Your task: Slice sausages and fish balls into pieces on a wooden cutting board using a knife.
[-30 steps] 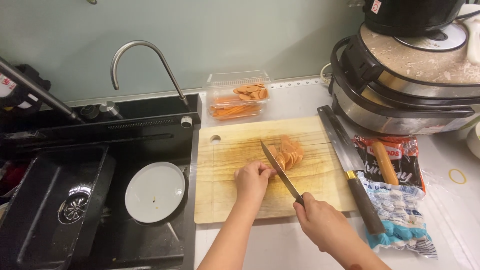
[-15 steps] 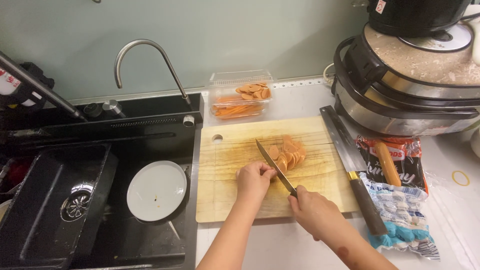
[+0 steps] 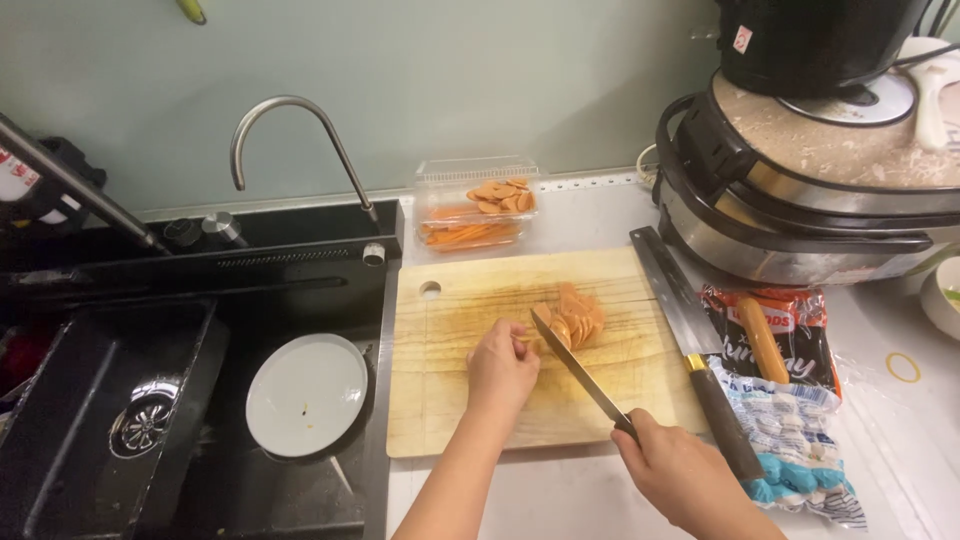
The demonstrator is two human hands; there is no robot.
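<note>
A clear plastic box (image 3: 478,205) stands at twelve o'clock from the cutting board (image 3: 450,400), against the wall; it holds orange slices at its right end and orange strips along its front. A white plate (image 3: 306,395) lies in the black sink (image 3: 120,330) at nine o'clock from the board, bare but for a few specks. At three o'clock from the board an opened sausage packet (image 3: 770,335) shows one sausage, with a bag of pale fish balls (image 3: 790,440) touching it on the near side. The sliced sausage (image 3: 575,320) sits on the board right of centre: thin orange-pink rounds, overlapping in a loose heap. The left hand (image 3: 502,365) is curled, fingertips bent down on the board just left of the heap; what they pin is hidden. The right hand (image 3: 685,475) is closed around the handle of a knife (image 3: 575,365), its blade slanting toward eleven o'clock, tip at the heap's left edge. A cleaver (image 3: 690,345) lies along the board's right edge, unheld.
</note>
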